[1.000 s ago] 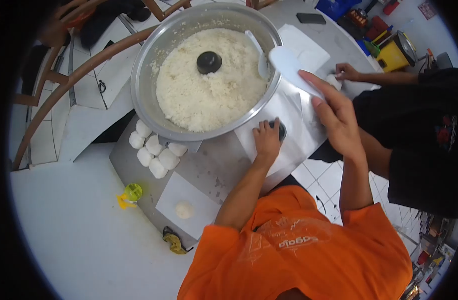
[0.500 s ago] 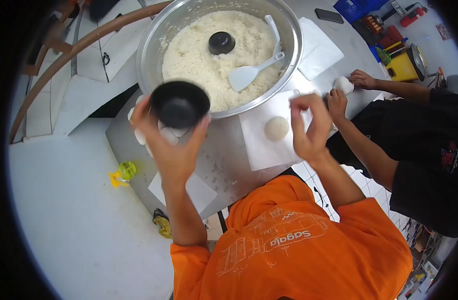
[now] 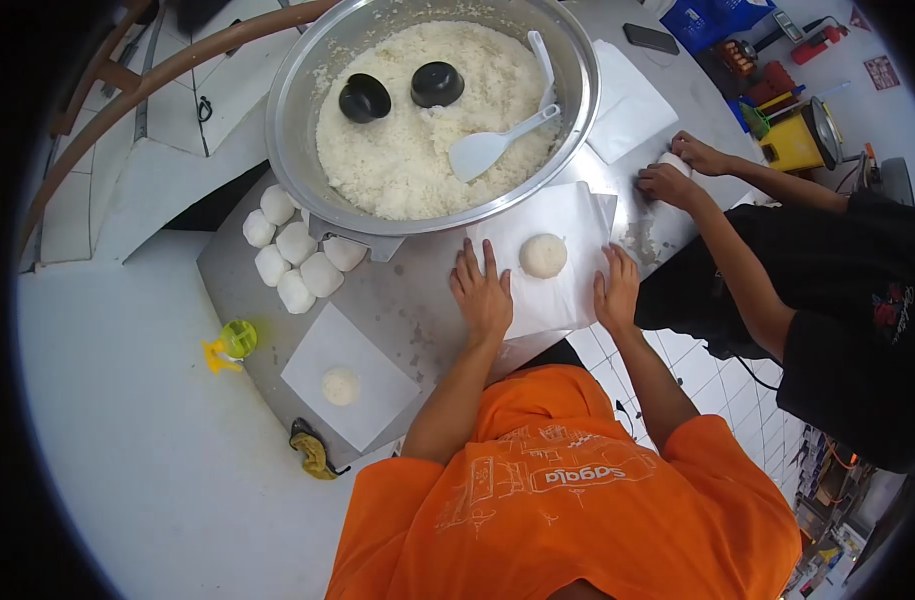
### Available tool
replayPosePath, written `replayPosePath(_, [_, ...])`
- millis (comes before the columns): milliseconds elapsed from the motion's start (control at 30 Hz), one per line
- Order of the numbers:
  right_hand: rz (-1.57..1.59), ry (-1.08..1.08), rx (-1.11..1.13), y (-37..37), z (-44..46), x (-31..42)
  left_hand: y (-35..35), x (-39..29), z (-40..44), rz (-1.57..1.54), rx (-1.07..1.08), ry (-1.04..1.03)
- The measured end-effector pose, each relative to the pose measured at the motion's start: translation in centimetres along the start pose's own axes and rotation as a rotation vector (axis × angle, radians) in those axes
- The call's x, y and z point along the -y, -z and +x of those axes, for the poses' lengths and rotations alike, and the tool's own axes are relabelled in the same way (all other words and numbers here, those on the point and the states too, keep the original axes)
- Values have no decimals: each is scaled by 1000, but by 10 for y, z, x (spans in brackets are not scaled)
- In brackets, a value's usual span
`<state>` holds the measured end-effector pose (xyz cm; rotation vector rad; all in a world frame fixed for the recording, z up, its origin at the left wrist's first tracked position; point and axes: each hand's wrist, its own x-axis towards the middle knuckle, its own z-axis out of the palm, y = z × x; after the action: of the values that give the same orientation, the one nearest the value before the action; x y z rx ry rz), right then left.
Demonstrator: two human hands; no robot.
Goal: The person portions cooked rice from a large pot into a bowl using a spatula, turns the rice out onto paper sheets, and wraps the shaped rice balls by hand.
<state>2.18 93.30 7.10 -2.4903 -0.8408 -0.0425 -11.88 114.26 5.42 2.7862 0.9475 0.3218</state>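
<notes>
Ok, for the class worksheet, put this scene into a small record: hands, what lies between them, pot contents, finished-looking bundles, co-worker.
Left hand: open, at the paper's left edge
Right hand: open, by its right edge
Between hands: round rice mound
Pot: loose rice, two black bowls, two white paddles
White bundles: seven visible, left of the hands
Co-worker's hands: on a white bundle

The metal table (image 3: 403, 300) bears a pot (image 3: 585, 95), white bundles (image 3: 297, 243) just beside it, a phone (image 3: 651, 39) and sheets of paper (image 3: 313, 345); a bottle (image 3: 240, 338) seems to stand at its edge.
</notes>
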Motion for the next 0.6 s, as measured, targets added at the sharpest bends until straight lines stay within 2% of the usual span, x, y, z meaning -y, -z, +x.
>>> replayPosePath(100, [-75,29,75,0,25,-4,-13,1,-7,-28,58,-21])
replayPosePath(200, [-129,56,158,-5,30,-12,-17,4,-4,-515,89,111])
replayPosePath(267, [-95,56,160,-8,29,-17,-19,-2,4,-742,-127,452])
replayPosePath(333, [-55,31,134,-7,31,-19,-18,3,14,-823,-112,637])
replayPosePath(400, [-42,18,132,-7,30,-19,-1,21,21,-761,139,664])
replayPosePath(433, [-50,17,138,-7,31,-19,6,22,20,-725,62,563])
replayPosePath(533, [-120,23,181,-8,27,-22,10,26,20,-653,159,474])
replayPosePath(600, [-171,41,211,-6,29,-18,13,23,18,-363,145,334])
